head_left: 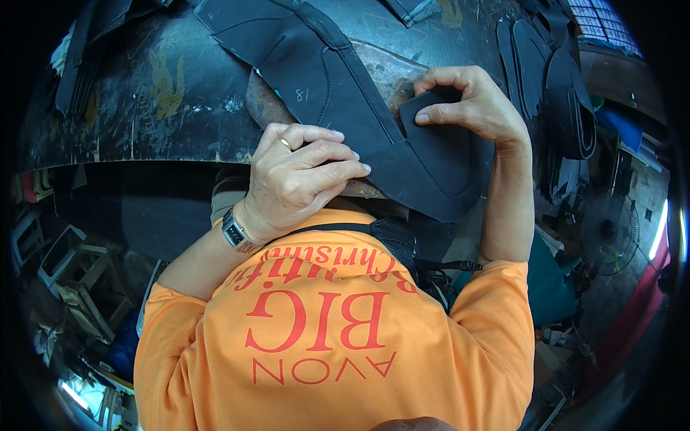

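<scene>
Fabric (pixel 352 115), dark and stitched, spans upper centre; it looks light, soft and floppy, probably sturdy, best held by its edges. Right hand (pixel 483 104) pinches its curled end; left hand (pixel 291 172) lies along the near edge, grip unclear. Table (pixel 205 133) sits beneath.

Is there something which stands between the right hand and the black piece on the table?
Nothing visible does: the right hand directly pinches a curved end of the black piece. The left hand is farther left, not between.
</scene>
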The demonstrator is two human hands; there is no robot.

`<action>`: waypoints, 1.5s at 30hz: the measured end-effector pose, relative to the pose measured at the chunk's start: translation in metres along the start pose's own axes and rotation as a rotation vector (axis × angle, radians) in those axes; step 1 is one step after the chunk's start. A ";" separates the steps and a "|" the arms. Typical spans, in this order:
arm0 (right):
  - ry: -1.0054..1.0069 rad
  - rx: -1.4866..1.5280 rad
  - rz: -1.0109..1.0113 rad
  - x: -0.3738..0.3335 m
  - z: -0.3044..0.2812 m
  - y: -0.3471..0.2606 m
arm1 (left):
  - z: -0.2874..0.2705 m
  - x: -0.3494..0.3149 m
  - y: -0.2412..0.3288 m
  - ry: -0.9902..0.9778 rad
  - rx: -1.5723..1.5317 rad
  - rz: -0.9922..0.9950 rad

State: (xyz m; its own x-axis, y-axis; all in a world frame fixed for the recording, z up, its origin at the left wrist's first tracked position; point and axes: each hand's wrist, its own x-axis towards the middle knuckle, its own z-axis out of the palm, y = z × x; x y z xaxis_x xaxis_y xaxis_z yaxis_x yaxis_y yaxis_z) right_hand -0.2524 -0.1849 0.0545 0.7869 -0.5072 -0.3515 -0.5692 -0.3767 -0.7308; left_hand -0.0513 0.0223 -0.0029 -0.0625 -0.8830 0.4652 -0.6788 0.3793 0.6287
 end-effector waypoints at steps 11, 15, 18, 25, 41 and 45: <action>0.072 0.035 -0.019 -0.005 0.009 -0.001 | -0.002 0.001 -0.001 -0.011 -0.037 0.017; 0.084 -0.013 -0.042 -0.004 0.013 -0.002 | -0.002 0.001 -0.002 -0.011 -0.042 0.030; 0.082 0.005 -0.013 -0.004 0.015 -0.004 | -0.002 0.000 -0.003 -0.008 -0.044 0.043; 0.124 -0.106 -0.028 -0.007 0.019 -0.008 | -0.001 0.000 -0.005 0.009 -0.060 0.056; 0.343 -0.220 -0.321 -0.049 0.054 -0.024 | 0.002 -0.004 -0.004 0.027 -0.009 0.040; 0.262 -0.290 -0.388 -0.066 0.067 -0.023 | 0.003 -0.002 -0.004 0.058 -0.027 0.037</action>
State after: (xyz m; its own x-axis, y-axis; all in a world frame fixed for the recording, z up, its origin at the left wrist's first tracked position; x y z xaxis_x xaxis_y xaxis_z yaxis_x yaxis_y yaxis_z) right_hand -0.2753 -0.0911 0.0557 0.8874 -0.4506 0.0969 -0.3202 -0.7538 -0.5738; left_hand -0.0510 0.0220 -0.0084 -0.0447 -0.8510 0.5233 -0.6571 0.4196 0.6262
